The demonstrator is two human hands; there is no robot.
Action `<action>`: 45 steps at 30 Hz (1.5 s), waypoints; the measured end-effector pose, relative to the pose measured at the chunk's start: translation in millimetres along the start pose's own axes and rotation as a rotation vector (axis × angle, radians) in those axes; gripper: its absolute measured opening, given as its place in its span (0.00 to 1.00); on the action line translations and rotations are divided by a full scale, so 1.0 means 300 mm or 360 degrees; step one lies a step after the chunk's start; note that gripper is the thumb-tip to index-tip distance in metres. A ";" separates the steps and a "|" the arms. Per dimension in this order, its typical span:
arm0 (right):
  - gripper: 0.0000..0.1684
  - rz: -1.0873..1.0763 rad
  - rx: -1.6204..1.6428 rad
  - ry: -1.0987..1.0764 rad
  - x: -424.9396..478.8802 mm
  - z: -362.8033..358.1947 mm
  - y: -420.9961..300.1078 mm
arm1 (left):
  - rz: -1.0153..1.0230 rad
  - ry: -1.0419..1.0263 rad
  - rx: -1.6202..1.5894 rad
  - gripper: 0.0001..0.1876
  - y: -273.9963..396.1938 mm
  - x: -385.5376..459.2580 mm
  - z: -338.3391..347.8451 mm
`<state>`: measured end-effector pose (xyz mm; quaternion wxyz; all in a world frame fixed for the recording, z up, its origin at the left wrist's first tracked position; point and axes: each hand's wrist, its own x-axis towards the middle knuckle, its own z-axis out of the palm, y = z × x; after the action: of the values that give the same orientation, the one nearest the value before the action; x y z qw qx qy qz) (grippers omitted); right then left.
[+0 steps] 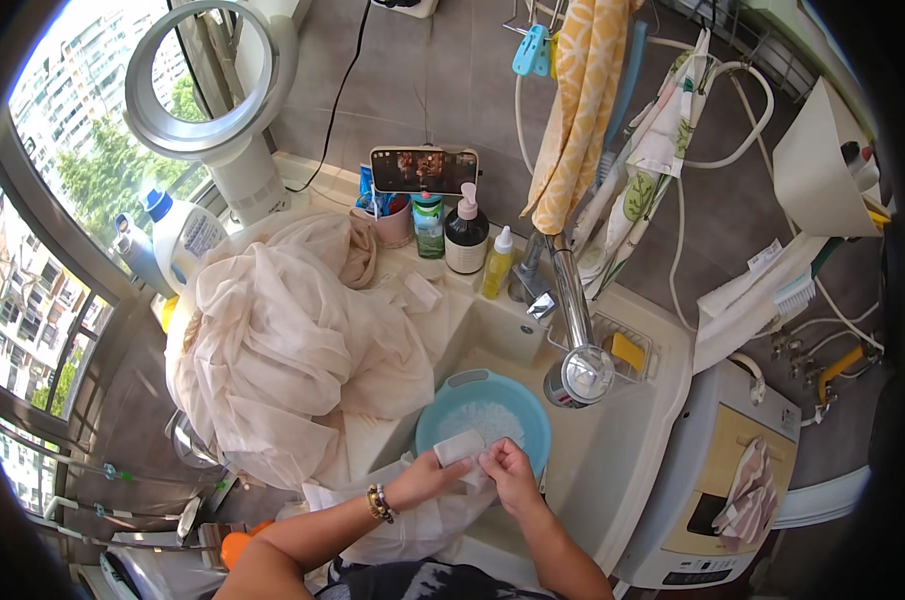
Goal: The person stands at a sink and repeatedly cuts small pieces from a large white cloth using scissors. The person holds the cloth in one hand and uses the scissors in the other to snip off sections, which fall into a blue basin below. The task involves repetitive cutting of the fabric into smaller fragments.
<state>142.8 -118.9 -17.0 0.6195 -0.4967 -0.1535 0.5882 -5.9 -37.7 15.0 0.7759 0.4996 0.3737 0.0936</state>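
Above the near rim of a light-blue plastic basin (531, 397), I hold the edge of a sheer white fabric (460, 448) in both hands. My left hand (428, 482) grips it with thumb and fingers, a beaded bracelet on that wrist. Close beside it, my right hand (509, 466) pinches the same edge. More of the fabric hangs below my hands over the sink's near edge. Whitish suds or water show in the basin, which sits in a cream sink (610, 442). A large heap of sheer off-white fabric (272, 337) covers the counter at the left.
Over the sink reaches a chrome faucet (572, 315); a yellow sponge (627, 351) lies in a wire rack behind it. A pump bottle (466, 240), a yellow bottle (497, 266) and a propped phone (425, 171) line the back. Yellow patterned cloth (584, 97) hangs above. A bladeless fan (246, 165) stands back left.
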 end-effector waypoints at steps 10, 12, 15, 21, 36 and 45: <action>0.32 -0.0763 -0.1506 -0.0271 -0.084 0.000 -0.091 | -0.0294 -0.0105 -0.0428 0.15 -0.001 0.022 -0.035; 0.37 -0.0101 -0.1756 -0.0384 -0.068 -0.040 -0.045 | -0.0216 0.0003 -0.0520 0.13 0.049 0.005 -0.032; 0.37 -0.1115 -0.1722 0.0169 -0.090 0.016 -0.084 | -0.0216 0.0077 -0.0553 0.12 0.061 0.028 -0.066; 0.35 -0.0243 -0.1748 -0.0109 -0.092 -0.029 -0.028 | -0.0192 -0.0001 -0.0490 0.11 0.116 0.023 -0.075; 0.10 0.0262 -0.0587 0.0043 0.006 0.002 -0.141 | 0.0712 -0.0058 0.1044 0.29 0.123 -0.141 -0.027; 0.16 0.0122 -0.0319 -0.0132 0.002 0.168 -0.280 | 0.0038 -0.0280 0.0974 0.18 0.108 -0.106 -0.093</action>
<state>152.3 -80.8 72.7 0.5368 -0.5369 -0.2180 0.6132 -39.8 -18.8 51.7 0.6176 0.7204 0.3103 -0.0577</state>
